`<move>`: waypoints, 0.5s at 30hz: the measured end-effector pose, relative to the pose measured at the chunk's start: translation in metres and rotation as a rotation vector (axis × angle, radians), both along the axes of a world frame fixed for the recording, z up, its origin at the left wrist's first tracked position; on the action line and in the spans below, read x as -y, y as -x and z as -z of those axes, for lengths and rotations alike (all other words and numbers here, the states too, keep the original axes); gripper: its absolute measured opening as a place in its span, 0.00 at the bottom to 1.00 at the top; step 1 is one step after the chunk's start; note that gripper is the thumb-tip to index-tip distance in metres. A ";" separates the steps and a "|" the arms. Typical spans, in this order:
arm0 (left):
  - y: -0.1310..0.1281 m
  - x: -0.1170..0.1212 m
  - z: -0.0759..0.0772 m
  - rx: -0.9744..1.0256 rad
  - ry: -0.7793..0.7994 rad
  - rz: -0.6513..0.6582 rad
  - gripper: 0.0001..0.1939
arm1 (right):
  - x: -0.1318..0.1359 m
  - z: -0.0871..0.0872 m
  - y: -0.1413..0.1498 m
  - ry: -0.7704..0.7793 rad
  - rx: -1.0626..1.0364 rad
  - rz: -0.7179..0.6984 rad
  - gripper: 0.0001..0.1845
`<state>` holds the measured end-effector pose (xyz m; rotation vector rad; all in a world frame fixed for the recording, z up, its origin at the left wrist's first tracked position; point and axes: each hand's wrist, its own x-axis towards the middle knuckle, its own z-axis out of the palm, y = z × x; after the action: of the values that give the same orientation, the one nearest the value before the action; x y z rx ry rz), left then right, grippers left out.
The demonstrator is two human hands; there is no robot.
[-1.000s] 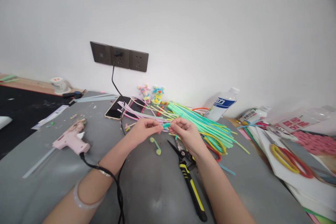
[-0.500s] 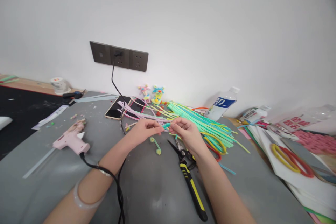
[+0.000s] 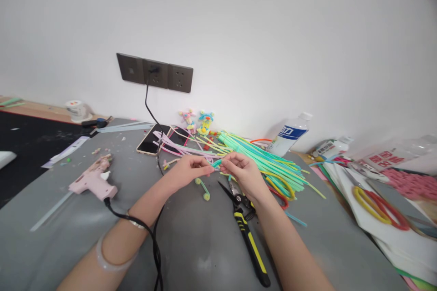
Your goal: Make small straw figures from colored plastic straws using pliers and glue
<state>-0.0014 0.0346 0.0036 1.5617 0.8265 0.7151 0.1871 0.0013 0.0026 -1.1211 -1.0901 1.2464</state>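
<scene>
Between my two hands, a short teal pipe cleaner (image 3: 216, 163) is pinched above the grey table. My left hand (image 3: 191, 170) grips its left end with thumb and forefinger; my right hand (image 3: 241, 173) grips the right end, and the fingertips hide part of it. Below my hands lies a green pipe cleaner piece with coiled ends (image 3: 205, 189). Black and yellow pruning shears (image 3: 247, 236) rest beside my right wrist, partly under it. Behind my right hand spreads a bundle of green, teal and yellow pipe cleaners (image 3: 273, 163).
At left a pink glue gun (image 3: 94, 182) lies with its black cord running under my left forearm. Two phones (image 3: 153, 138), two small pipe cleaner figures (image 3: 205, 122) and a tilted bottle (image 3: 290, 134) are along the wall. Yellow and red-handled scissors (image 3: 378, 209) lie on papers at right.
Both hands stay almost in place, still pinching the teal pipe cleaner. The left fingertips have shifted very slightly to the right; everything on the table lies as before.
</scene>
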 end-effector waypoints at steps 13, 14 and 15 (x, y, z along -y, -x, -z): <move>-0.001 0.000 -0.003 0.000 -0.005 -0.041 0.18 | 0.001 -0.001 -0.002 -0.041 0.084 0.003 0.17; -0.001 0.000 -0.003 0.000 -0.005 -0.045 0.18 | 0.001 -0.002 -0.003 -0.052 0.106 0.005 0.17; -0.001 0.000 -0.002 -0.002 -0.006 -0.046 0.18 | 0.001 -0.003 -0.004 -0.064 0.135 0.008 0.17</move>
<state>-0.0006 0.0347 0.0060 1.5532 0.8655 0.7499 0.1908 0.0003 0.0058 -1.1731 -1.2169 1.1340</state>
